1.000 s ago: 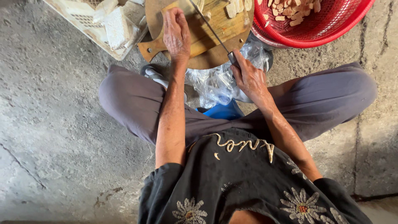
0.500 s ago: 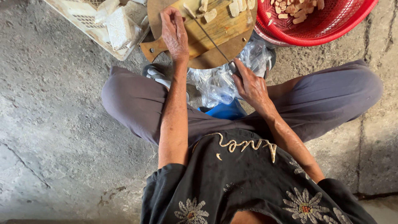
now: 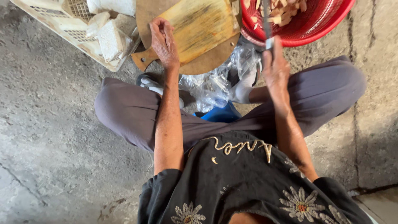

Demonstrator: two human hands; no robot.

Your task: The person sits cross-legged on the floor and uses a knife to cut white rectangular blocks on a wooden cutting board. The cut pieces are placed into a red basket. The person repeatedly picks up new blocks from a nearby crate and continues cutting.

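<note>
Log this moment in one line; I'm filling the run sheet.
left hand: flat on wooden board | right hand: holds knife over red basket

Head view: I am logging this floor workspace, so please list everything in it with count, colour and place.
Cutting board: one, brown wood, top centre on the floor, under the left hand.
Basket: one, red plastic, top right.
Cut pieces: many, pale tan, inside the basket.
Knife: one, grey blade, over the basket's rim.
Crate: one, cream plastic, top left.
White blocks: several, in the crate.
Plastic bags: a clear crumpled heap, below the board.
Floor: grey concrete.
Left hand: flat on the board.
Right hand: closed on the knife.
</note>
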